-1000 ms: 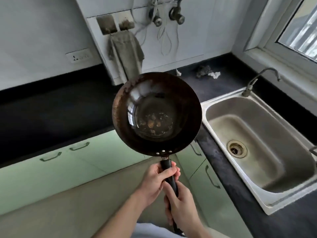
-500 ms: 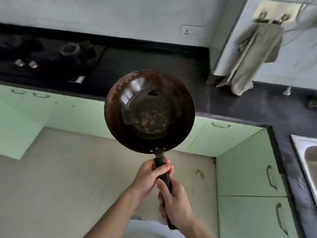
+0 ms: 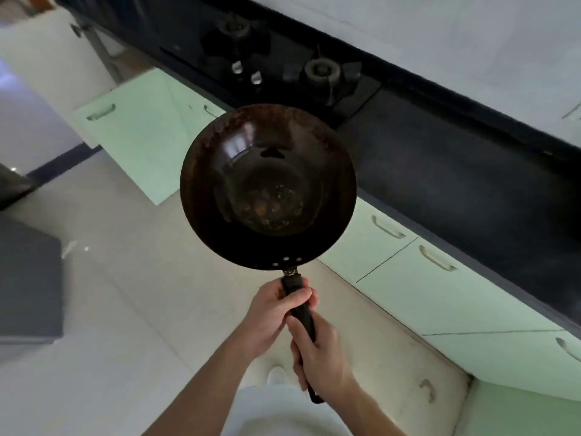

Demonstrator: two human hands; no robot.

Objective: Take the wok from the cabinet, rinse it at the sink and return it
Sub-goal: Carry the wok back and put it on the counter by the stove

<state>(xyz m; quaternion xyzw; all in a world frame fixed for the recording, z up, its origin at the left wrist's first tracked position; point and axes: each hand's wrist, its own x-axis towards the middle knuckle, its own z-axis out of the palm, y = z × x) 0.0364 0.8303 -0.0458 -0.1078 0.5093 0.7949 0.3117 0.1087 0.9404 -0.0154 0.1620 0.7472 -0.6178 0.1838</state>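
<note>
Both forearms extended forward, left hand gripping wok handle, right hand gripping just behind

A home kitchen.
A gas hob with two burners and small knobs sits in a long dark tabletop along a white wall. Pale green cabinets with metal handles run beneath it, above a light tiled floor. A blackened wok is in view.

Pale green cabinets under a dark countertop, beige floor.
</note>
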